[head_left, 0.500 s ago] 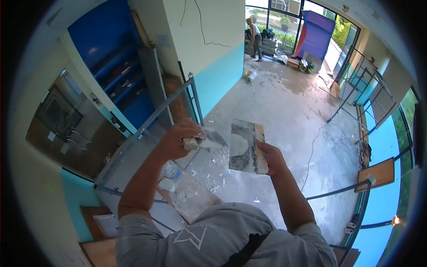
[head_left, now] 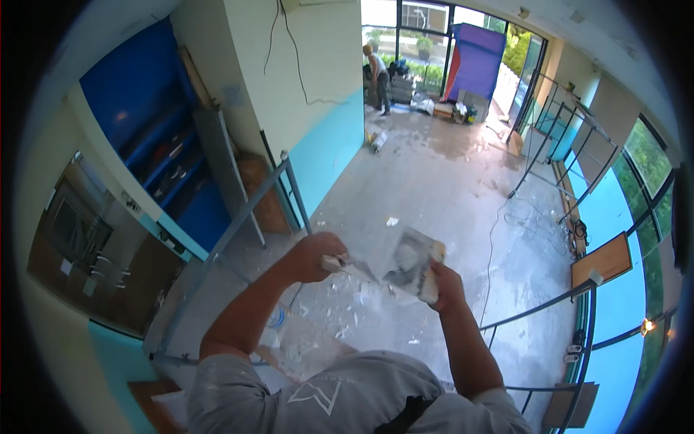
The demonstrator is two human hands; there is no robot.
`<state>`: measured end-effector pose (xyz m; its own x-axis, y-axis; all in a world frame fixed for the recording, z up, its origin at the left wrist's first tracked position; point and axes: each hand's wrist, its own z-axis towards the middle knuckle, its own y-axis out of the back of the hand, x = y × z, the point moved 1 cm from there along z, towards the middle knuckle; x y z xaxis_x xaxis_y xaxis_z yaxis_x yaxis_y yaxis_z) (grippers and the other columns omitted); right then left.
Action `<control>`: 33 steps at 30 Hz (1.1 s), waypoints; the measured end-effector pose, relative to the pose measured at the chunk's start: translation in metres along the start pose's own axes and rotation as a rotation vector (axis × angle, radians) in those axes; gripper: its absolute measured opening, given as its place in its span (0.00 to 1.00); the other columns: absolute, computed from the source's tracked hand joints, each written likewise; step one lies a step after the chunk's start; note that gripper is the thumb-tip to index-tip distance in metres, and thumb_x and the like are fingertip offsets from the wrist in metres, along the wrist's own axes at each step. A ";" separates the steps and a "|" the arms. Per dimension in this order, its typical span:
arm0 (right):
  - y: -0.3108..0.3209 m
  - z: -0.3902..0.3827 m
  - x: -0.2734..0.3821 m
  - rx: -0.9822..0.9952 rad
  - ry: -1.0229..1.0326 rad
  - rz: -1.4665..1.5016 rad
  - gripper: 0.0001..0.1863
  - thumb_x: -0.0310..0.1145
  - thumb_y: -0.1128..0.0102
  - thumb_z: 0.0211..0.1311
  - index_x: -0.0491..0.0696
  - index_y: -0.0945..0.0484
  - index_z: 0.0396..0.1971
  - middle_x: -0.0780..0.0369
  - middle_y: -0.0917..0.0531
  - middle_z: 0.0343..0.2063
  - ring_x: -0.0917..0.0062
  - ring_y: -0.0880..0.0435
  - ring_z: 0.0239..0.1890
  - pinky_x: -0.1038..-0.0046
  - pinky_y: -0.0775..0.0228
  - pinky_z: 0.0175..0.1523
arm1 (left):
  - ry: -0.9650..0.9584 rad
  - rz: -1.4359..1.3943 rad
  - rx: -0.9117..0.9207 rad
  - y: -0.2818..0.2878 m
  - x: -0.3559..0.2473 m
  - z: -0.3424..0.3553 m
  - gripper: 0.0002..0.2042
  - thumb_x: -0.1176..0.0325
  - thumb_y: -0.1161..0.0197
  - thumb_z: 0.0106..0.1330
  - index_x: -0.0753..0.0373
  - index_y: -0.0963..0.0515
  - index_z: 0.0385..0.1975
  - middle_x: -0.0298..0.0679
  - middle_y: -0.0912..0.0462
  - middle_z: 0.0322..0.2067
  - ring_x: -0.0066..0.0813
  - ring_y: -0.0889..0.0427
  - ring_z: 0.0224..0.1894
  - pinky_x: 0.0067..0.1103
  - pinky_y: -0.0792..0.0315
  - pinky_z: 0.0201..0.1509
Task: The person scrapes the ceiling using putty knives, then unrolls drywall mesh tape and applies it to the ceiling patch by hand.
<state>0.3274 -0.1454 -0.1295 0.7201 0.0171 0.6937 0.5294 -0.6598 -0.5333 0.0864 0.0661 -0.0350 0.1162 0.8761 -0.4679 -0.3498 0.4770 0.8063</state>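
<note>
My left hand [head_left: 316,257] is closed round the pale handle of a putty knife [head_left: 363,269], whose blade points right. Its tip is at the near left edge of a wide rectangular putty blade [head_left: 426,283]; whether they touch is too blurred to tell. My right hand [head_left: 447,287] grips that wide blade by its pale back edge, fingers partly hidden. White putty [head_left: 409,257] sits in a patch on its grey, smeared face. Both tools are held up in front of my chest, tilted, high above the floor.
Grey metal rails [head_left: 249,205] stand around me. Below lies a dusty board [head_left: 307,346] with a plastic bottle [head_left: 277,317] beside it. White scraps litter the floor [head_left: 434,195]. A scaffold frame [head_left: 557,148] stands at right; another person [head_left: 378,78] bends at the far window.
The putty knife has come right, up to the wide blade. That blade has turned and tilted in my right hand. My whole view has shifted slightly rightward.
</note>
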 end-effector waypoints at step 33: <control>0.336 -0.094 0.003 -0.167 0.541 0.374 0.17 0.38 0.55 0.73 0.43 0.27 0.53 0.61 0.19 0.41 0.73 0.18 0.40 0.72 0.21 0.41 | -0.383 0.141 -1.911 0.461 -0.395 0.341 0.20 0.66 0.44 0.63 0.76 0.25 0.50 0.57 0.18 0.47 0.49 0.18 0.49 0.36 0.24 0.50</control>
<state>0.4656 -0.4376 -0.2613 0.4921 -0.5848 0.6449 0.1807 -0.6560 -0.7328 0.1962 -0.0360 0.6445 0.0728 0.9870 -0.1430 -0.7261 -0.0459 -0.6861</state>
